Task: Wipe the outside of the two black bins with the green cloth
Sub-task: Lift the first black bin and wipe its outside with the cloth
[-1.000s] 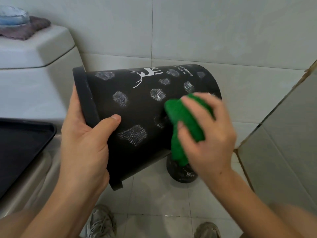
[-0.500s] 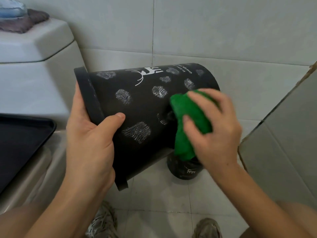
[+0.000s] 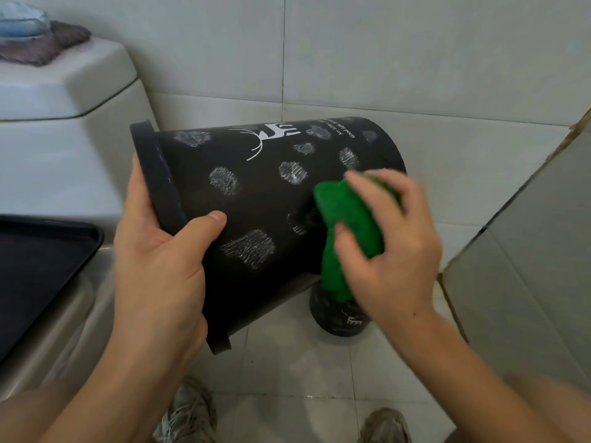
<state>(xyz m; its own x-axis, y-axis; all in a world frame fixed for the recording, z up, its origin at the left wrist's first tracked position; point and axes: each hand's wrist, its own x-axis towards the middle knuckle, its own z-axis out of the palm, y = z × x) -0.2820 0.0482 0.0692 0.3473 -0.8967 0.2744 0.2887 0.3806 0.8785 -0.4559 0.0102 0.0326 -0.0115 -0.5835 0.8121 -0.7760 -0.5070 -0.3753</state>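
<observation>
A black bin [image 3: 256, 193] with a white deer print and several chalky white smudges is held on its side in the air, rim to the left. My left hand [image 3: 160, 266] grips its rim, thumb lying on the outer wall. My right hand [image 3: 393, 247] holds a bunched green cloth [image 3: 345, 231] pressed against the bin's wall near its base. A second black bin [image 3: 339, 318] stands on the floor beneath, mostly hidden by the cloth and my right hand.
A white toilet tank [image 3: 64, 100] with folded cloths [image 3: 35, 36] on top stands at the left. A black tray [image 3: 38, 270] lies on the toilet seat. A tiled wall corner [image 3: 527, 251] juts in at the right. My shoes [image 3: 188, 417] are on the tiled floor.
The bin has shifted slightly and my right hand with the cloth has slid a little along the bin's wall near the base. My left hand keeps its grip on the rim.
</observation>
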